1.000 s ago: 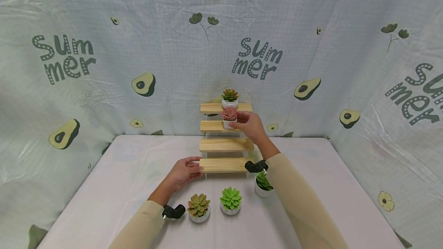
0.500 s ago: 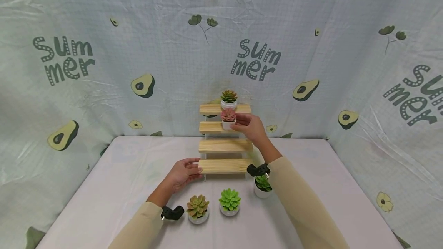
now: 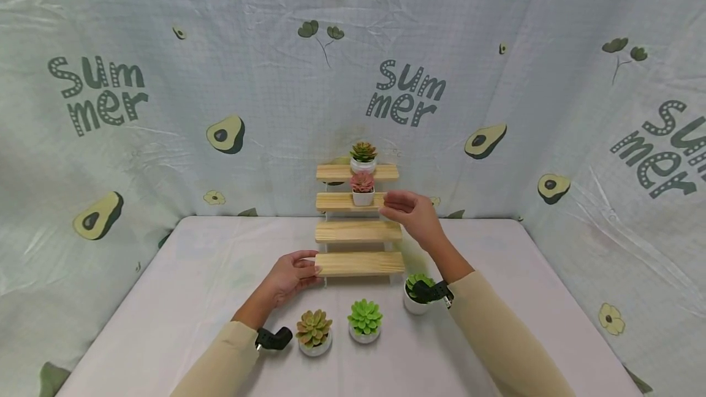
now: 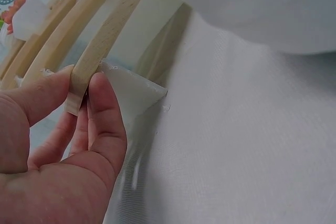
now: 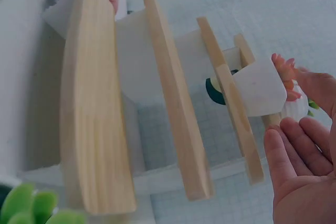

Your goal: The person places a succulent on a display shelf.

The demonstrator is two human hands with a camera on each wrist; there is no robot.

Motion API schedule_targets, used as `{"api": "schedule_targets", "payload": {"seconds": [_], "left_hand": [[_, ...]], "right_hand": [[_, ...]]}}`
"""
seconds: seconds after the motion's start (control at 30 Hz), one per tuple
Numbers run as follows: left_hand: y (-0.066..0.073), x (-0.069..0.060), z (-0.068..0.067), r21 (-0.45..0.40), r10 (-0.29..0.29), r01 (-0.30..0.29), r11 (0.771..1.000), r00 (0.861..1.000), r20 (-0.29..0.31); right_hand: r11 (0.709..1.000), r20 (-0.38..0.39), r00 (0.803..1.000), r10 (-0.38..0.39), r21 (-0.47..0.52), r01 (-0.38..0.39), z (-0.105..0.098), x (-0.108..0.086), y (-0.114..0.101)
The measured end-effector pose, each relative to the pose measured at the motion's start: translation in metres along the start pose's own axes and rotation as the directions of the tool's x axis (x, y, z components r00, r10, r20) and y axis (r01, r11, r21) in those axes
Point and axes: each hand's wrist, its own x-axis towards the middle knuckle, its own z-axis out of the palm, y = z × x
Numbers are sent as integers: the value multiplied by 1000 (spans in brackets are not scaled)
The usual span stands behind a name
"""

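A wooden tiered shelf (image 3: 358,233) stands at the back of the table. The left hand (image 3: 289,276) pinches the left end of its lowest board (image 4: 97,51) between thumb and fingers. On the second board from the top sits a pink succulent in a white pot (image 3: 363,196); a green-red succulent (image 3: 363,153) stands on the top board above it. Just right of the pink plant is the right hand (image 3: 413,216), fingers extended and apart from the pot. In the right wrist view that hand (image 5: 304,156) holds nothing beside the white pot (image 5: 261,88).
In front of the shelf stand a brownish succulent (image 3: 314,331), a bright green succulent (image 3: 365,320) and, by the right wrist, another green one in a white pot (image 3: 415,304). A printed cloth (image 3: 276,139) hangs behind the table (image 3: 220,262).
The right hand has let go of the pink succulent's pot and moved a little to the right. The pot stays on its board. The left hand keeps its place at the lowest board.
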Motion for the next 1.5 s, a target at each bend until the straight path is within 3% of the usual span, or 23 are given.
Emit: {"api": "schedule_targets", "payload": {"seconds": [0.47,0.67,1.03,1.27,1.5], "left_hand": [[-1,1,-1,10,-10,10,1000,1000,-24],[-1,1,-1,0,0,0,1000,1000,-4],[-1,-2,2,-7,-3,3,1000,1000,-27],[-1,0,2,-2,-7,7,1000,999,-37],[-2,0,2,-9,-6,6,1000,999,-33]], "right_hand": [[999,-13,999,34,-3,-34,-12,-60,14],[999,-62,997,49,3,-49,-11,-84,28],[991,-220,975,37,-116,-64,-4,-127,50],[993,-196,980,43,-96,-63,-3,-147,63],[991,-190,976,106,-59,-119,-1,-155,74]]}}
